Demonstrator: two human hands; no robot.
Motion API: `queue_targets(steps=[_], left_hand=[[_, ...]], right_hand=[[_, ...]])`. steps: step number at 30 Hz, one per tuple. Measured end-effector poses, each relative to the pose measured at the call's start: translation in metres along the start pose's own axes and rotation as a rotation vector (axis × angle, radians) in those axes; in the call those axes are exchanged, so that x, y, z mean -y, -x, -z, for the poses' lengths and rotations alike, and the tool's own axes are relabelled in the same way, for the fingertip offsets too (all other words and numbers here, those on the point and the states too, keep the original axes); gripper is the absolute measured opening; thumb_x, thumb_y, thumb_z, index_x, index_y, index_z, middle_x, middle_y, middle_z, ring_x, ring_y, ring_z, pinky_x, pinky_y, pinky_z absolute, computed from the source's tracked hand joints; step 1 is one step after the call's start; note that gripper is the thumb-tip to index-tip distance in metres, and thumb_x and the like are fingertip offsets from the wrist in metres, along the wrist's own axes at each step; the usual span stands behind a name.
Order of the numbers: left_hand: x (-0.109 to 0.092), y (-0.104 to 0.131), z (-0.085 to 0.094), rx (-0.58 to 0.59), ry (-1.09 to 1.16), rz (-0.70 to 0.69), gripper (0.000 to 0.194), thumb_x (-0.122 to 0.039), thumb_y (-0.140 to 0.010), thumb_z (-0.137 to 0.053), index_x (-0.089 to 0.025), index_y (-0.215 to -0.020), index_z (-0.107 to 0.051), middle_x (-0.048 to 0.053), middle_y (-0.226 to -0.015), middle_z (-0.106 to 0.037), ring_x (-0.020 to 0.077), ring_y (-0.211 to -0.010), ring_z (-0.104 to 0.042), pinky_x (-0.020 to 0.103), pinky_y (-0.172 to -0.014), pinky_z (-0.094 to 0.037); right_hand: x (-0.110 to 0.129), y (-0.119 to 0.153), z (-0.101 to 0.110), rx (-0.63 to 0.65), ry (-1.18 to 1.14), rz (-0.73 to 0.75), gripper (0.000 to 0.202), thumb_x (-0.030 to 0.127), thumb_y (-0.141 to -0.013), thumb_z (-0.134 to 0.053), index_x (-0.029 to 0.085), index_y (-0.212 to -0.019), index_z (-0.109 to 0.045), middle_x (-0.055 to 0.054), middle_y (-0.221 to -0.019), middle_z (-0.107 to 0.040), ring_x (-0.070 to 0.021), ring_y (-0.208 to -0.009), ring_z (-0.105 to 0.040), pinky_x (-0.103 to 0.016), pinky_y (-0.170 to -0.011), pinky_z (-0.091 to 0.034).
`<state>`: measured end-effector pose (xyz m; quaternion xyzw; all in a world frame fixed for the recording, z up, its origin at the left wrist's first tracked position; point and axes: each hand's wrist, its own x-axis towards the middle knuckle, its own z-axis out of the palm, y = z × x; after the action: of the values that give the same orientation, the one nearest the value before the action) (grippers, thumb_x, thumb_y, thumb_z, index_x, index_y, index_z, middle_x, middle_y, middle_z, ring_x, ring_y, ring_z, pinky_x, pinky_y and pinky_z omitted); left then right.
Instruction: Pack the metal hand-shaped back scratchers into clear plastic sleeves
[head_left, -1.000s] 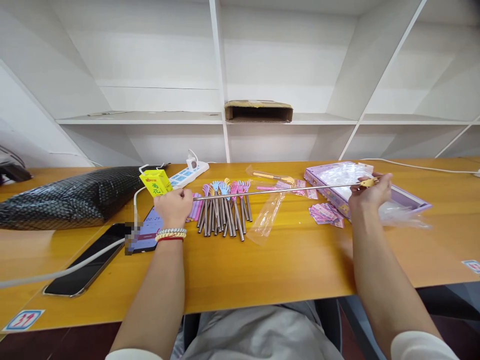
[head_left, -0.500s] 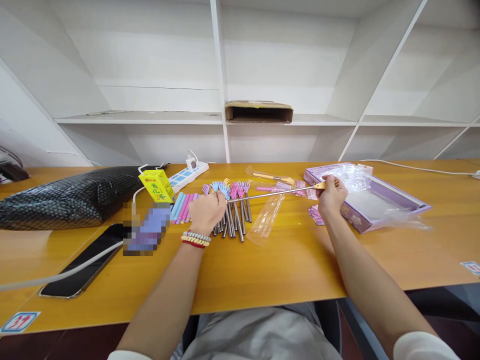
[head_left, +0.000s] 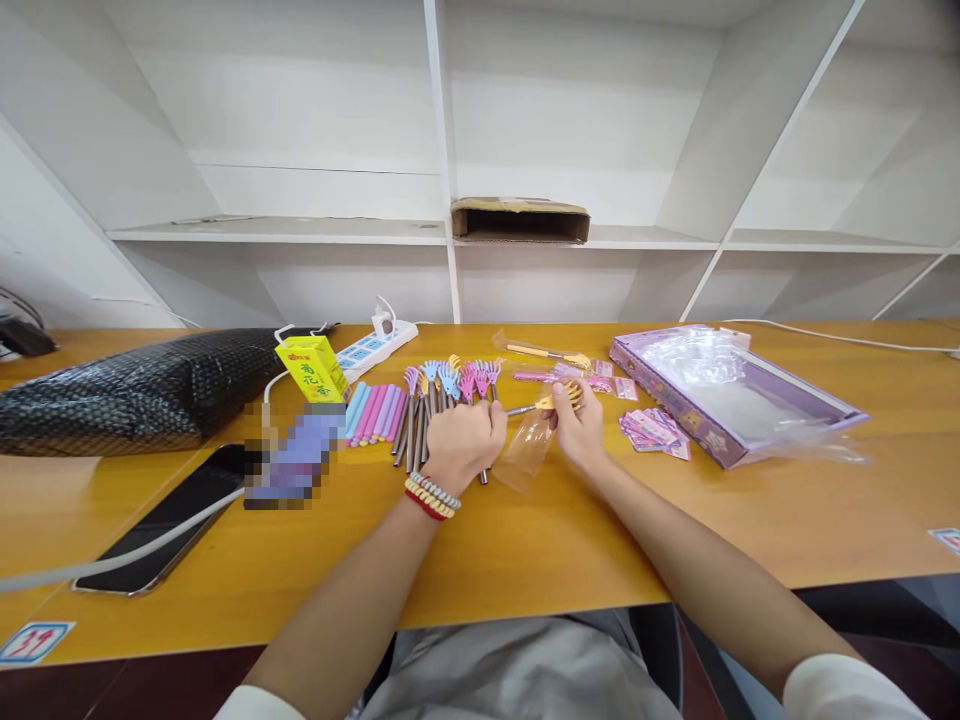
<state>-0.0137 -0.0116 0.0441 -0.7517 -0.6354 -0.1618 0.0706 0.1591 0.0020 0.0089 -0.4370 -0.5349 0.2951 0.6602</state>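
A telescopic back scratcher (head_left: 523, 409) spans the gap between my hands, only a short length of its metal rod showing. My left hand (head_left: 463, 440) is closed in a fist around the handle end, which it hides. My right hand (head_left: 577, 425) grips the yellow claw head (head_left: 564, 398). Behind and beside my left hand lie several metal-rod back scratchers (head_left: 409, 430) with pink, blue and purple claws. A row of pastel handle sleeves (head_left: 373, 413) lies left of them. A clear plastic bag (head_left: 525, 462) rests on the table under the rod.
A purple box (head_left: 720, 440) with clear plastic stands at the right, printed cards (head_left: 654, 432) beside it. Bagged scratchers (head_left: 544, 352) lie at the back. On the left are a phone (head_left: 169, 525), a yellow drink carton (head_left: 311, 368), a power strip (head_left: 375, 345) and a black wrapped package (head_left: 142, 395).
My hands have come together, and the extended rod between them has shortened. My right hand moved left with the claw head; my left hand moved slightly right and nearer to me.
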Motion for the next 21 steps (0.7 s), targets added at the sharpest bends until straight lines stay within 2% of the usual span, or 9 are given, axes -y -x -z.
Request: queue_targets(steps=[4,9,12,18,21], left_hand=[[-0.007,0.006,-0.001,0.04,0.037,-0.099,0.055,-0.039,-0.09,-0.018,-0.017,-0.079,-0.067,0.012,-0.069,-0.066,0.0238,-0.067,-0.064,0.033,-0.059,-0.038],[-0.006,0.007,0.0,0.06,0.027,-0.124,0.057,-0.042,-0.091,-0.015,-0.018,-0.078,-0.065,0.012,-0.069,-0.066,0.0236,-0.068,-0.064,0.033,-0.059,-0.037],[-0.008,0.008,0.0,0.056,0.0,-0.137,0.051,-0.045,-0.089,-0.021,-0.017,-0.081,-0.063,0.011,-0.069,-0.065,0.0233,-0.066,-0.064,0.032,-0.058,-0.036],[-0.013,0.009,-0.004,-0.04,0.025,-0.189,0.034,-0.044,-0.083,-0.038,-0.018,-0.086,-0.059,0.007,-0.079,-0.066,0.0219,-0.07,-0.063,0.03,-0.057,-0.037],[-0.012,0.007,-0.008,-0.094,0.027,-0.192,0.03,-0.041,-0.083,-0.04,-0.018,-0.083,-0.059,0.006,-0.079,-0.066,0.0213,-0.071,-0.063,0.03,-0.058,-0.037]], right_hand=[[0.005,0.014,-0.011,0.021,-0.134,0.015,0.021,0.045,-0.085,-0.047,0.026,-0.095,-0.048,0.005,-0.056,-0.056,-0.0118,-0.041,-0.047,-0.025,-0.04,-0.036],[0.001,0.016,-0.01,-0.001,-0.165,0.04,0.018,0.042,-0.086,-0.045,0.028,-0.096,-0.047,0.005,-0.059,-0.056,-0.0115,-0.039,-0.046,-0.026,-0.04,-0.036],[-0.001,0.012,-0.009,0.016,-0.173,0.005,0.021,0.044,-0.085,-0.047,0.027,-0.096,-0.046,0.005,-0.058,-0.056,-0.0115,-0.038,-0.046,-0.026,-0.039,-0.036],[-0.006,-0.007,0.002,0.132,-0.242,-0.175,0.034,0.05,-0.076,-0.057,0.022,-0.093,-0.048,0.005,-0.054,-0.056,-0.0097,-0.034,-0.045,-0.023,-0.036,-0.033],[-0.008,-0.012,0.008,0.176,-0.242,-0.197,0.034,0.049,-0.073,-0.062,0.02,-0.086,-0.051,0.004,-0.053,-0.058,-0.0089,-0.035,-0.046,-0.021,-0.036,-0.031]])
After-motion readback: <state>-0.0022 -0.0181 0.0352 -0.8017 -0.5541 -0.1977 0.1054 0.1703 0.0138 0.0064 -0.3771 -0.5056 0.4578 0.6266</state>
